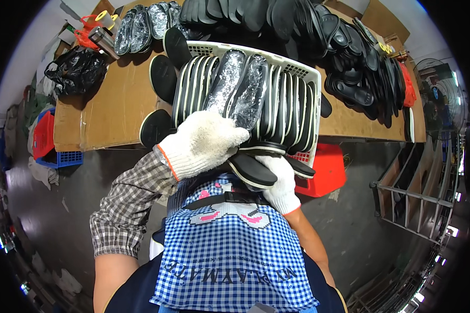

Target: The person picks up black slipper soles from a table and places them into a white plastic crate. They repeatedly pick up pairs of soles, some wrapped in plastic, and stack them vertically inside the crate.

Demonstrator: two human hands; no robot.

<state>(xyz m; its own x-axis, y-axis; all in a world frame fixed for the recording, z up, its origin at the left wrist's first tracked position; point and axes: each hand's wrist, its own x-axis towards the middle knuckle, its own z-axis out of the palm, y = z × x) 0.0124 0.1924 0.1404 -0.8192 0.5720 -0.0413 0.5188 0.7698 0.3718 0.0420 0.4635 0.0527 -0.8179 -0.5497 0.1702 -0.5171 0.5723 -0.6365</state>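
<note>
- Left hand (201, 143) in a white knitted cotton glove sits on the near end of the pair of clear-wrapped black shoe soles (237, 86), fingers (230, 134) curled loosely over their heels; whether they pinch, I cannot tell.
- Those soles lie atop the upright row in the white plastic basket (256, 55), long axis running away from the person.
- Right hand (281, 182), gloved too, is cupped shut under a stack of bare black foam soles (253, 169) at the basket's near edge.
- The wrapped pair lies just beyond the left fingertips; the left hand is nearer.
- The brown cardboard-covered table (115, 104) carries the basket.
</note>
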